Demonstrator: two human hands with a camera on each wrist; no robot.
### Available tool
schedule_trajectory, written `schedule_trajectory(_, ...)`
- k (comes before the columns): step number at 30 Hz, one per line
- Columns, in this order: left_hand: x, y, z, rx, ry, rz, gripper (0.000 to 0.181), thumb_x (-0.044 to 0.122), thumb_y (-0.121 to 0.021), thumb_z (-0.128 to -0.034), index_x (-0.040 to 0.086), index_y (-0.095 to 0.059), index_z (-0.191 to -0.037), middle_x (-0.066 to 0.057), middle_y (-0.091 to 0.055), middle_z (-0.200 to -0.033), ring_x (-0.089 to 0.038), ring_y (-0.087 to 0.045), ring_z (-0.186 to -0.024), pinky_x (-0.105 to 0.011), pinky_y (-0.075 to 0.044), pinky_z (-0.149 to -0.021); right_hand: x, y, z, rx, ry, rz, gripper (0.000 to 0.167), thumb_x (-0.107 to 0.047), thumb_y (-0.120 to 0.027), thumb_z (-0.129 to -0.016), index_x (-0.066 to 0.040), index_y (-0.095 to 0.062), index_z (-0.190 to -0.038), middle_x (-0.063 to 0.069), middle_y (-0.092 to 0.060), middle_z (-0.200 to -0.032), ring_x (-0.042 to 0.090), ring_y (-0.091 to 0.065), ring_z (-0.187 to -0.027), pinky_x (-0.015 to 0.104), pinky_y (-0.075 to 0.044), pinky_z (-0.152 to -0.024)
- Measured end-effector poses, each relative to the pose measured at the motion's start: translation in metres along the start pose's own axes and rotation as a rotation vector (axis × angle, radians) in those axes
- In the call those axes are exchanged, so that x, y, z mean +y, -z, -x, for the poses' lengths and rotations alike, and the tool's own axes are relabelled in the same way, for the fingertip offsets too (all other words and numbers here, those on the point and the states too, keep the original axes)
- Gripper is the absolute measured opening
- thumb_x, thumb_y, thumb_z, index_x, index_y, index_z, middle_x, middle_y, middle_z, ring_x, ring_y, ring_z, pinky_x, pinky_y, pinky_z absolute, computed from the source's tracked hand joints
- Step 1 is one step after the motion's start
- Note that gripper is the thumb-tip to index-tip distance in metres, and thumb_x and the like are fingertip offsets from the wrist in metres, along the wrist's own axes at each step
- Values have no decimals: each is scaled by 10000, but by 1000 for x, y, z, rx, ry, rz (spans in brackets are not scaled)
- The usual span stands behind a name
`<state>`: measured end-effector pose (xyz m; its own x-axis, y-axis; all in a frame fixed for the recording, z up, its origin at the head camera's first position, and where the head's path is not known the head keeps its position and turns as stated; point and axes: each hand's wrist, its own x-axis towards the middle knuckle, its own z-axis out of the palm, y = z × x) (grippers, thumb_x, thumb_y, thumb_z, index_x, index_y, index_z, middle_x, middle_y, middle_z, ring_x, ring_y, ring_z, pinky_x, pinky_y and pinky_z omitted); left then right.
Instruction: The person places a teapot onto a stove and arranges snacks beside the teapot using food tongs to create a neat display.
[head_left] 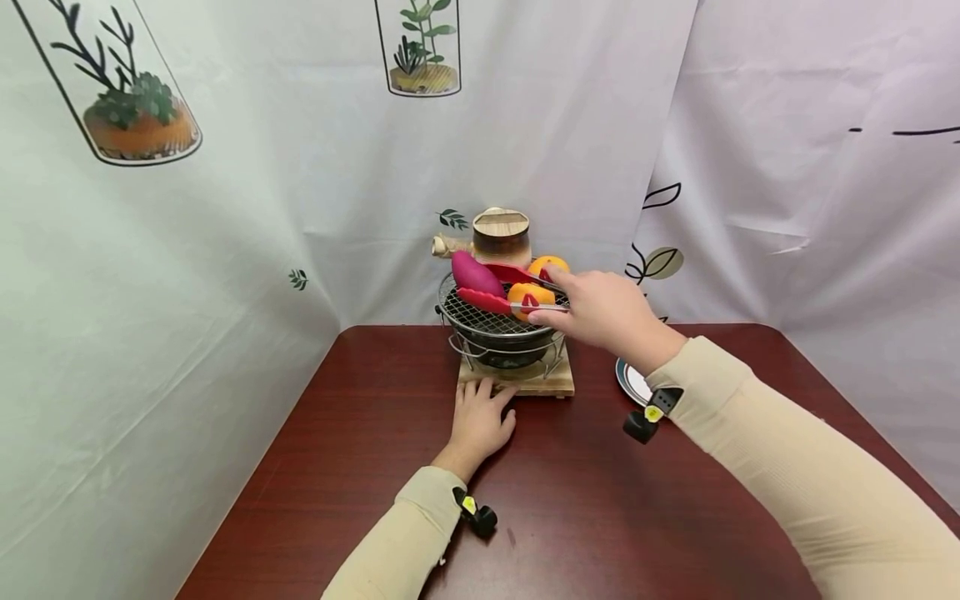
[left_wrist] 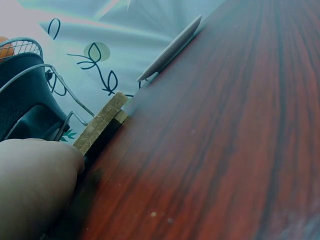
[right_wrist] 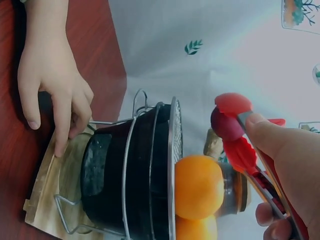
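Note:
My right hand point(head_left: 611, 312) grips metal tongs with red heads point(head_left: 487, 301). Between those heads is a purple oblong sweet potato point(head_left: 474, 273), which the right wrist view shows held off the grate. Two oranges point(right_wrist: 198, 186) sit on the wire grate point(head_left: 468, 315) of a round black grill point(right_wrist: 107, 170). The grill stands in a wire frame on a wooden board point(head_left: 558, 383). At the board's front edge, my left hand point(head_left: 480, 423) rests with fingers extended, touching the wood. Only part of the left hand point(left_wrist: 37, 185) shows in the left wrist view.
Behind the grill stands a pot with a wooden lid point(head_left: 501, 222) and side handle point(head_left: 447, 246). A plate point(head_left: 633, 383) lies to the right, partly hidden by my right wrist. White printed curtains point(head_left: 360, 167) border the reddish-brown table point(head_left: 337, 433).

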<state>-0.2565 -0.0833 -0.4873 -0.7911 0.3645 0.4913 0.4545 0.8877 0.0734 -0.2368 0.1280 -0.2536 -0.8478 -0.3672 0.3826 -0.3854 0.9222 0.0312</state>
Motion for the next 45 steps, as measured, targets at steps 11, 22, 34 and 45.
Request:
schedule_trajectory(11, 2, 0, -2, -30, 10, -2, 408, 329, -672, -902, 298, -678, -1309, -97, -552, -1322, -367, -495, -1187, -603, -339, -1064, -8, 2, -14, -64, -6, 31, 719, -716, -608, -863, -241, -529, -1397, 142, -706, -913, 336, -675, -854, 506, -506, -581)
schedule_trajectory(22, 2, 0, -3, 0, 0, -5, 420, 321, -685, -882, 303, -685, -1301, -94, -565, -1309, -363, -508, -1167, -603, -352, -1057, -8, -1, -18, -25, 22, 103, 761, -714, -639, -843, -205, -523, -1397, 103, -654, -753, 327, -680, -794, 500, -515, -567)
schedule_trajectory(34, 0, 0, -2, -8, 3, -11, 412, 325, -678, -894, 303, -682, -1305, -94, -558, -1317, -362, -508, -1167, -594, -356, -1051, -11, 1, -20, -40, 34, 123, 787, -707, -640, -849, -202, -520, -1441, 122, -698, -833, 322, -695, -832, 501, -531, -593)
schedule_trajectory(45, 1, 0, 0, 0, 6, -5, 411, 321, -678, -893, 303, -684, -1303, -96, -563, -1307, -360, -511, -1168, -588, -353, -1054, -2, 8, -17, -50, -37, 43, 782, -719, -603, -861, -256, -495, -1481, 135, -714, -1104, 355, -673, -939, 533, -515, -636)
